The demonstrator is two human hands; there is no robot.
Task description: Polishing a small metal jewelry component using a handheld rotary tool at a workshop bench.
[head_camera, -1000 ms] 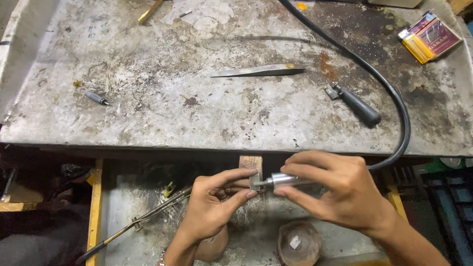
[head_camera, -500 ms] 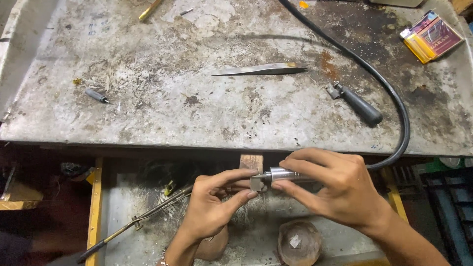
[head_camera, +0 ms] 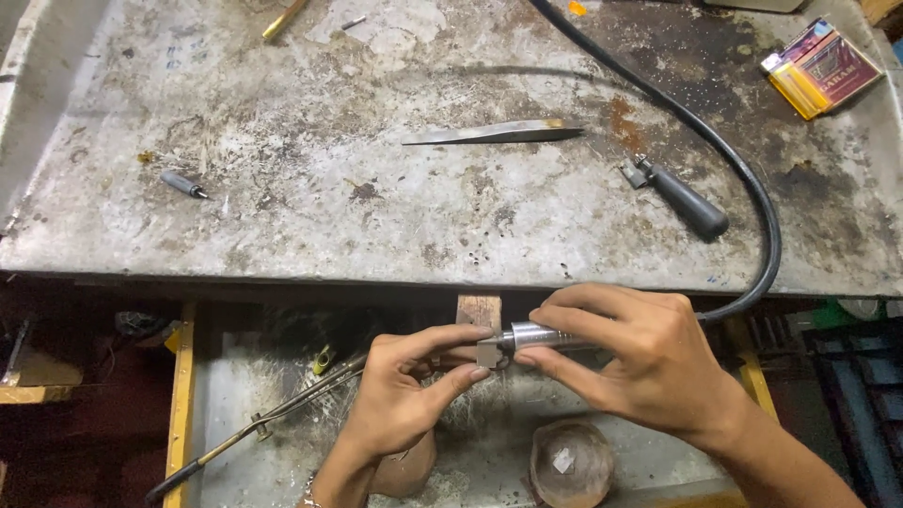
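- The right hand is wrapped around a silver rotary handpiece, pinched between thumb and fingers, tip pointed left.
- A small grey metal piece is pinched by the left hand between thumb and forefinger, and it's held right against the handpiece tip, just below the front edge of the tabletop.
- A little wooden peg is seen sticking out from under the tabletop's front edge, directly behind the metal piece; whether they're touching can't be told.
- A black flexible shaft is run from the handpiece up past the right hand, curving over the right part of the tabletop and off the far edge.
- Under the hands, a lower tray with yellow side rails is seen; a long thin torch-like rod lies slanted in it at the left, and a round brownish bowl sits near its front edge.
- On the worn grey tabletop, a black-handled tool is laid near the right side, inside the shaft's curve.
- Steel tweezers are laid around the middle.
- A small grey bit is left toward the left edge.
- A red and yellow packet is parked at the far right corner.
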